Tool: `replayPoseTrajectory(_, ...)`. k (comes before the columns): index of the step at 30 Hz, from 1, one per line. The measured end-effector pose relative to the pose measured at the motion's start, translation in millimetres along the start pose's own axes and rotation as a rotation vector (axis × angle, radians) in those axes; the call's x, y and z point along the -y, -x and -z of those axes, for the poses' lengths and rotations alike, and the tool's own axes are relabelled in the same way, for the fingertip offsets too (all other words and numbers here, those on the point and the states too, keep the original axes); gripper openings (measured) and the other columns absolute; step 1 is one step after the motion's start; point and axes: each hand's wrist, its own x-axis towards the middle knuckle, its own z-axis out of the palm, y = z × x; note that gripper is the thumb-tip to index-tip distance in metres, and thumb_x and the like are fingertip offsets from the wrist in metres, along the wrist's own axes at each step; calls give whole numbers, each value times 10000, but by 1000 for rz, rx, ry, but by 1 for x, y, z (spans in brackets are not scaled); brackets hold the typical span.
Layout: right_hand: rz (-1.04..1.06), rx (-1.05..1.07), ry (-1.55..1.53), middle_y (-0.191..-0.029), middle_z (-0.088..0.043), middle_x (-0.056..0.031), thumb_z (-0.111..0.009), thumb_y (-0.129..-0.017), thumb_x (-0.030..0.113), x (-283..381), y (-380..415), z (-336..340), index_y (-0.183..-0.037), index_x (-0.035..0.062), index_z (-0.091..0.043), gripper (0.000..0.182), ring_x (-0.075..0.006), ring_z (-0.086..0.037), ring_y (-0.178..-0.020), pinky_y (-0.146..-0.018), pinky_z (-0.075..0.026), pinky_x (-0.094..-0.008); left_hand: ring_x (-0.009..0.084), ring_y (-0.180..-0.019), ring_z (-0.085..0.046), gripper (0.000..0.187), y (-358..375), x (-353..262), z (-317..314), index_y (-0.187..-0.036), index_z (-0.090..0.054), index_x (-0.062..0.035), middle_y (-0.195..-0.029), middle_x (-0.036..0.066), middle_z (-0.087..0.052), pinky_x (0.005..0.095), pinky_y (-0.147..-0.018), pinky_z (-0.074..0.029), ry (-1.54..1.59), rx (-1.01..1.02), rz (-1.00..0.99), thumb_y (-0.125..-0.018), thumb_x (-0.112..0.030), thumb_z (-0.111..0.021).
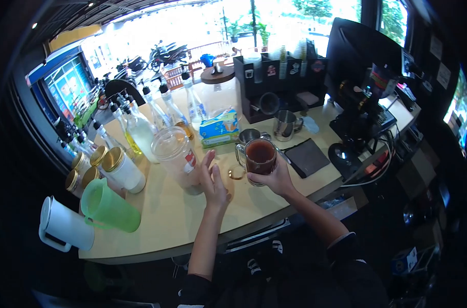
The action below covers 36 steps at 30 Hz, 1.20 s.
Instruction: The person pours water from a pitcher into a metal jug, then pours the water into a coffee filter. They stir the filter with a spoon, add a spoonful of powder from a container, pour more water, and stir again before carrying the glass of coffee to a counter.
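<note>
My right hand (pixel 276 178) is wrapped round a glass mug (pixel 260 168) of reddish-brown drink, its handle pointing left. To its left my left hand (pixel 215 186) is raised with fingers stretched out and nothing in them. Close beside that hand stands a tall clear plastic container (pixel 173 161) with a wide rim and a red-and-white label. A brownish ring (pixel 237 173) shows on the wooden counter (pixel 177 226) between my hands. Just behind the mug are a small metal cup (pixel 249 134) and a steel pitcher (pixel 283 127).
Pump bottles (pixel 141 131), gold-lidded jars (pixel 125 172), a green pitcher (pixel 110 208) and a white pitcher (pixel 66 226) line the left side. Behind are a blue-and-green carton (pixel 219 129) and a black cup organizer (pixel 274 77). A dark folded cloth (pixel 308 158) and a monitor (pixel 361 56) lie right.
</note>
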Motion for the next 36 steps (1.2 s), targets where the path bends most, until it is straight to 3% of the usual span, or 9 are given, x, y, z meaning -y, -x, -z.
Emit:
replayPoseTrajectory(4,1,-38,110,-1146,-580,-106,-861,-616,103,19,18,25,-1212,-4,-471,720,-166,-575,-1069,-926,-472,-311,261,-1247,-461,392,3,8,-8,-1308,-448,-4,-1307,163,-498,382,-1021,-370,20,73,-63,-977,-210,-411)
replayPoseTrajectory(7,-3,-65,148,-1130,-585,-94,-858,-620,103,36,33,51,-1202,0,-479,702,-157,-573,-1063,-920,-471,-306,256,-1265,-443,409,9,-17,-26,-1333,-424,-1,-1337,160,-476,380,-1052,-341,62,209,24,-978,-203,-407)
replayPoseTrajectory(14,-17,-186,197,-1106,-586,-76,-858,-620,125,68,80,119,-1199,5,-494,694,-153,-570,-1051,-929,-455,-311,247,-1297,-408,430,42,-66,-108,-1365,-382,18,-1377,158,-441,351,-1075,-302,322,547,40,-990,-193,-376)
replayPoseTrajectory(15,-38,-208,172,-1107,-586,-75,-861,-609,135,74,89,129,-1210,7,-489,718,-153,-565,-1056,-941,-445,-310,262,-1328,-360,483,47,-70,-121,-1381,-352,7,-1425,151,-380,406,-1066,-339,302,625,13,-1010,-301,-322)
replayPoseTrajectory(17,-52,-274,164,-1115,-583,-73,-861,-605,133,94,113,163,-1211,7,-490,722,-153,-561,-1063,-946,-441,-307,265,-1329,-356,488,68,-86,-163,-1383,-345,9,-1425,157,-378,406,-1067,-339,397,696,9,-1010,-304,-320)
replayPoseTrajectory(24,-141,-395,200,-1185,-563,-77,-882,-587,133,141,178,250,-1261,-6,-461,807,-162,-543,-1112,-996,-417,-330,269,-1335,-351,536,135,-138,-255,-1399,-310,9,-1424,163,-374,386,-1074,-318,585,829,109,-1004,-352,-335)
replayPoseTrajectory(30,-109,-441,383,-1151,-575,-96,-862,-611,140,165,235,333,-1225,-8,-472,742,-150,-574,-1061,-939,-470,-307,263,-1319,-383,515,194,-176,-333,-1396,-311,22,-1411,184,-383,393,-1079,-309,677,952,130,-1005,-313,-331)
replayPoseTrajectory(31,-111,-458,394,-1151,-575,-96,-862,-611,140,170,243,346,-1225,-8,-472,742,-150,-574,-1061,-939,-470,-307,244,-1282,-421,441,204,-184,-346,-1364,-360,46,-1366,179,-442,353,-1081,-302,734,929,161,-998,-200,-354)
replayPoseTrajectory(36,-98,-555,359,-1078,-599,-85,-871,-612,145,193,287,405,-1192,-15,-487,714,-146,-578,-1052,-934,-489,-312,227,-1255,-445,445,254,-208,-411,-1358,-368,46,-1355,165,-452,340,-1054,-334,767,1012,176,-1002,-221,-359)
